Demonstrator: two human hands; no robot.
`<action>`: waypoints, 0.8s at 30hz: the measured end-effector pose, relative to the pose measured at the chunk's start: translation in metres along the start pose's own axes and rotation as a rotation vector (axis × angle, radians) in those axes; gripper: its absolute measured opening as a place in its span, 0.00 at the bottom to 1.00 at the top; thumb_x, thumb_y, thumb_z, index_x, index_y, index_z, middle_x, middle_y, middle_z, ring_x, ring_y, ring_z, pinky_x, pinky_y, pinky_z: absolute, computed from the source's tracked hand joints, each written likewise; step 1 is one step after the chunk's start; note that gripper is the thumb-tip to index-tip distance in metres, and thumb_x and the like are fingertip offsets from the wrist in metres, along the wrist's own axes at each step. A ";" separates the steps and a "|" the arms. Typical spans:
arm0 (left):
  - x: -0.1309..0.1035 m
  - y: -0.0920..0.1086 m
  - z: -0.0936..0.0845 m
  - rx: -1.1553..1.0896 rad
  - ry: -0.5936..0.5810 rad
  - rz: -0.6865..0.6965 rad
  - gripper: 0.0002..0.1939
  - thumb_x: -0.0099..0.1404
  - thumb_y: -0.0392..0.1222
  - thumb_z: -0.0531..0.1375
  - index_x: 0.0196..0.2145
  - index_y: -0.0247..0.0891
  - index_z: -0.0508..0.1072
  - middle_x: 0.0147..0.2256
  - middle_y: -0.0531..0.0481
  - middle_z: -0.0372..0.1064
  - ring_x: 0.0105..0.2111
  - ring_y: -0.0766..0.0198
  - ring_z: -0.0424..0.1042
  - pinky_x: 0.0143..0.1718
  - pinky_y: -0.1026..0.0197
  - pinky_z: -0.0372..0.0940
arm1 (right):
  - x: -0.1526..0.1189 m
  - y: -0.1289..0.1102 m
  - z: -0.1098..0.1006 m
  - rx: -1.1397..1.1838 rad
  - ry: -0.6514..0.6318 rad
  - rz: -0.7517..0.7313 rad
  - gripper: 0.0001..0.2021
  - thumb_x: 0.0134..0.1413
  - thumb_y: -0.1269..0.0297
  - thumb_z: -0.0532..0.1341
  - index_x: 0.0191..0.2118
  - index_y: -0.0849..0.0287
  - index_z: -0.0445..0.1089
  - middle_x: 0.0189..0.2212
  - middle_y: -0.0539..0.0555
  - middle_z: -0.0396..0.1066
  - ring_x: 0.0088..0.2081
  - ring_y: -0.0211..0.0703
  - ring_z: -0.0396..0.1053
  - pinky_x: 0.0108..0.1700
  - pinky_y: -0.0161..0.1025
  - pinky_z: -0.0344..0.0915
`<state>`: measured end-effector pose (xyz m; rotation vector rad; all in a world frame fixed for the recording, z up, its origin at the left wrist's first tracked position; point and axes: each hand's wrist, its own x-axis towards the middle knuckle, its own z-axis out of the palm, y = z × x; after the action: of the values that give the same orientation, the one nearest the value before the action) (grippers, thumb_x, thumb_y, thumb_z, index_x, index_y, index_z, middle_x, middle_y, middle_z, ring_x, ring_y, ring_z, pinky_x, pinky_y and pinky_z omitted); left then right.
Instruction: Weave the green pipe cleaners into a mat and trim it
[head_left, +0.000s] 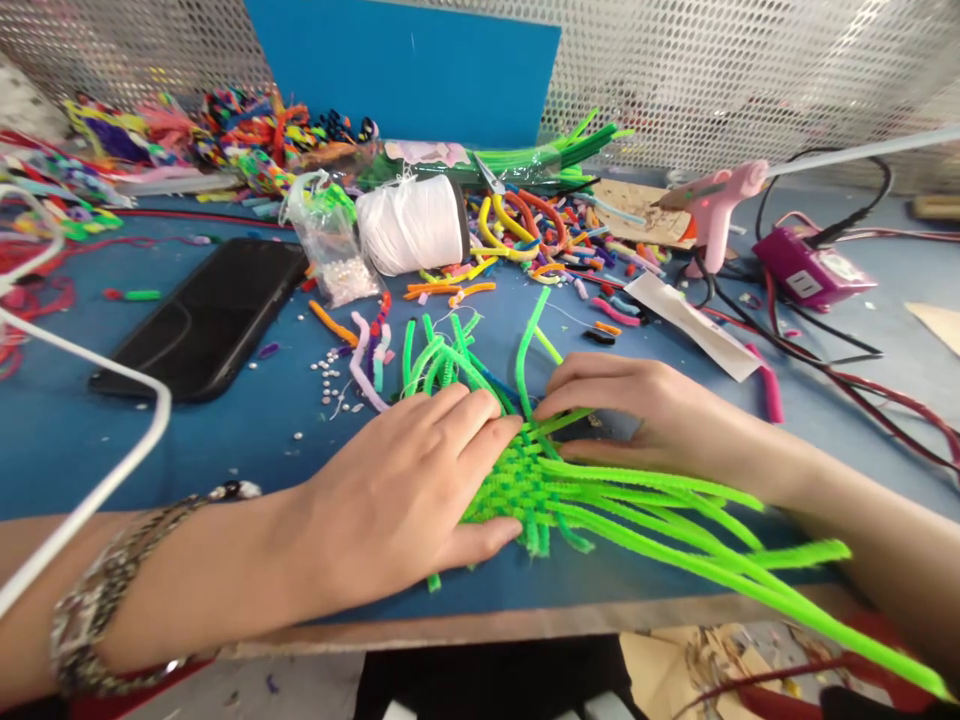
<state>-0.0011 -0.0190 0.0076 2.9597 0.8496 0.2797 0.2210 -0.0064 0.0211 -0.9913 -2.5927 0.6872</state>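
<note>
A woven mat of green pipe cleaners (510, 485) lies near the table's front edge, its loose ends sticking out at the back, front and right. My left hand (420, 480) rests flat over the mat's left part, thumb apart from the fingers, pressing it to the table and hiding much of it. At the mat's back right corner, my right hand (622, 405) has a light green pipe cleaner (562, 422) between fingers and thumb. The exact fingertip contact is partly hidden. Long light green strands (675, 515) stretch right, beneath my right wrist and past the table edge.
A black phone (206, 320) lies left, near a white cable (97, 360). Behind the mat are a white cord spool (411, 225), a bag of beads (341, 255) and pipe cleaner scraps. A pink glue gun (716, 215) stands right, beside a purple box (810, 265) with wires.
</note>
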 end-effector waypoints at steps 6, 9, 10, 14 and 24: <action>0.001 0.000 0.001 0.004 -0.001 0.007 0.23 0.58 0.50 0.59 0.46 0.31 0.67 0.37 0.44 0.65 0.37 0.55 0.65 0.37 0.54 0.65 | 0.001 -0.001 0.010 -0.021 0.082 -0.004 0.06 0.55 0.65 0.57 0.36 0.61 0.68 0.32 0.54 0.66 0.33 0.37 0.66 0.35 0.33 0.63; 0.001 0.000 0.001 -0.005 -0.003 0.008 0.23 0.58 0.51 0.59 0.46 0.31 0.67 0.37 0.45 0.64 0.37 0.56 0.65 0.37 0.54 0.65 | 0.001 -0.001 0.007 0.022 0.059 -0.005 0.05 0.54 0.65 0.58 0.36 0.61 0.68 0.32 0.54 0.67 0.33 0.36 0.66 0.36 0.32 0.63; 0.001 0.000 0.001 -0.008 -0.005 0.010 0.23 0.58 0.51 0.59 0.46 0.31 0.67 0.37 0.45 0.64 0.36 0.56 0.65 0.37 0.54 0.65 | 0.001 -0.002 0.006 0.039 0.054 -0.007 0.05 0.54 0.66 0.58 0.35 0.61 0.68 0.32 0.54 0.68 0.33 0.36 0.66 0.36 0.32 0.63; 0.001 0.000 0.001 -0.011 -0.001 0.012 0.23 0.58 0.50 0.59 0.46 0.31 0.68 0.38 0.44 0.65 0.37 0.55 0.65 0.37 0.53 0.65 | 0.003 -0.005 0.002 0.031 0.054 0.022 0.05 0.54 0.70 0.56 0.32 0.60 0.69 0.30 0.54 0.68 0.31 0.35 0.66 0.35 0.32 0.63; 0.000 0.002 0.001 0.003 0.001 0.018 0.22 0.59 0.49 0.59 0.46 0.32 0.68 0.38 0.45 0.65 0.38 0.56 0.65 0.37 0.55 0.65 | 0.000 -0.008 0.011 -0.012 0.074 0.019 0.05 0.55 0.68 0.56 0.33 0.61 0.69 0.32 0.54 0.67 0.33 0.36 0.66 0.35 0.32 0.64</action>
<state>0.0003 -0.0201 0.0067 2.9717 0.8239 0.2810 0.2115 -0.0152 0.0163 -1.0265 -2.5296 0.6280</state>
